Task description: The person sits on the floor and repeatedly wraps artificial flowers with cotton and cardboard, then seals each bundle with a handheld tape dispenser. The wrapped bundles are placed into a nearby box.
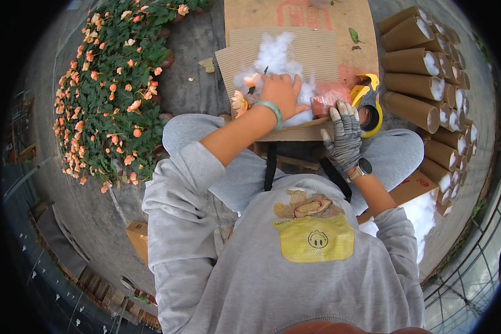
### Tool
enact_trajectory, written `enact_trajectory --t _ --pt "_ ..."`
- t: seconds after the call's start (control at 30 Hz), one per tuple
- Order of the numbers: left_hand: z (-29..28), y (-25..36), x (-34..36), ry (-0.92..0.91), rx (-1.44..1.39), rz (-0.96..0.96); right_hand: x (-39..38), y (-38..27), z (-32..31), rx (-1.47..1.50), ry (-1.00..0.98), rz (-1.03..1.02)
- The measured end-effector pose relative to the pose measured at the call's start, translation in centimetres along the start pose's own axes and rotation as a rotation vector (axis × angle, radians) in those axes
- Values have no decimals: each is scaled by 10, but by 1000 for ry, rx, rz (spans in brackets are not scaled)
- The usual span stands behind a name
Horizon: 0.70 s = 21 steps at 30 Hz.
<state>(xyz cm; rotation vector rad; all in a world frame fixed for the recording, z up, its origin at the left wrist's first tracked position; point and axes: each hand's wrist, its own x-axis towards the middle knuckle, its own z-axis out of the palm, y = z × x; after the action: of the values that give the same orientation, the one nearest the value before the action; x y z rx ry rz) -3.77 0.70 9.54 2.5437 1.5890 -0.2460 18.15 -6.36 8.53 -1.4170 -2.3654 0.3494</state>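
Note:
My left hand [283,92] is bare, with a green band at the wrist, and presses down on white stuffing [278,53] lying on a ribbed brown paper sheet [317,53]. A peach flower [251,80] and another bloom [239,102] peek out beside that hand. My right hand [344,133] wears a grey fingerless glove and a wrist watch; it rests on the near edge of the sheet, next to a small reddish pot [328,100]. A yellow tape dispenser [368,103] lies just right of it.
Several rolled brown paper tubes [412,58] stuffed with white filling are stacked at the right. A bed of orange-flowered plants [114,83] fills the left. A flat cardboard box [295,14] lies beyond the sheet. More white stuffing [420,214] lies at my right hip.

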Motion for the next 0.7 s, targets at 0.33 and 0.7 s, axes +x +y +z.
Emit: enact_trajectory --t 0.33,0.7 --pt "-5 -63 37 -190 -416 -380 96 21 17 -182 -9 -64" --pt "25 -94 105 -77 -531 -120 160 38 35 -27 -157 -51"
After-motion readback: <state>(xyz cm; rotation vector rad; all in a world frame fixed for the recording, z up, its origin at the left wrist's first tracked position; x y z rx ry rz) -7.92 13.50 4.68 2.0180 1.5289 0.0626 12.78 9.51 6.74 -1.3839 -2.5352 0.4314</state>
